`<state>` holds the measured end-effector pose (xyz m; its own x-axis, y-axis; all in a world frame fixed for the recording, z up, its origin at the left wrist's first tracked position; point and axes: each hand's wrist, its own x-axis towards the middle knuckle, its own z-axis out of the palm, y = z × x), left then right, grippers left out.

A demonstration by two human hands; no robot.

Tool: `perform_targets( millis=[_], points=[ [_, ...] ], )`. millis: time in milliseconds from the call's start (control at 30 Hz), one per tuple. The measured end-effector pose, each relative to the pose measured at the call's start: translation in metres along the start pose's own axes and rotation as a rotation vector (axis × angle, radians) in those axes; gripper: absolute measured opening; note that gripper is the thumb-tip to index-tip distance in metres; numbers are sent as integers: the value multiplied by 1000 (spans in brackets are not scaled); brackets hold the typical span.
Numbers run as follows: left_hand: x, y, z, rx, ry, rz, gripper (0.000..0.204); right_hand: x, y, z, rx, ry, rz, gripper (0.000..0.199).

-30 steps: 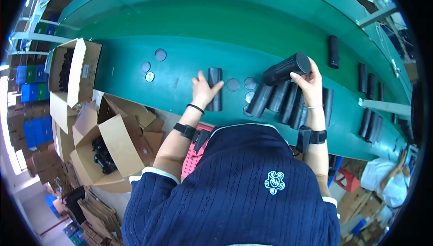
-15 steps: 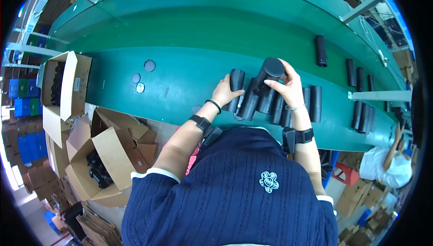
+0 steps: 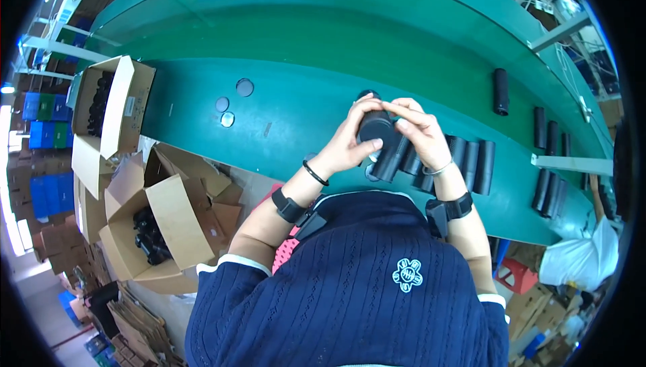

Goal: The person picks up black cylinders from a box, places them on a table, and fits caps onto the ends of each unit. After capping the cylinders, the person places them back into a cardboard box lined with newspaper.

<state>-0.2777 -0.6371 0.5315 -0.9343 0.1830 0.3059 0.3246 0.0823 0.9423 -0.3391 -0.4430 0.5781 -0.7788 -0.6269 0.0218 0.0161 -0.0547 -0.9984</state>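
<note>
L hand (image 3: 346, 148): I'm gripping the tube (image 3: 382, 139), fingers curled round it.
R hand (image 3: 417, 135): fingertips pinching the tube's top end.
Belt (image 3: 303, 51): more tubes (image 3: 464, 162) lying just beside my R wrist.

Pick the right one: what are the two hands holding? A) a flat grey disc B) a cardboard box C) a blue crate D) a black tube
D: the left hand and the right hand both wrap around one black tube, lifted above the green table, while the grey discs lie apart to the left and the cardboard box sits at the table's end.
</note>
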Motion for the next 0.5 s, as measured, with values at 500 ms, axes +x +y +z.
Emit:
perform_targets(
  millis=[500],
  points=[
    [29,13,-4,-363,-7,-128,54,22,6,-26,-85,-81,-136,65]
  ],
)
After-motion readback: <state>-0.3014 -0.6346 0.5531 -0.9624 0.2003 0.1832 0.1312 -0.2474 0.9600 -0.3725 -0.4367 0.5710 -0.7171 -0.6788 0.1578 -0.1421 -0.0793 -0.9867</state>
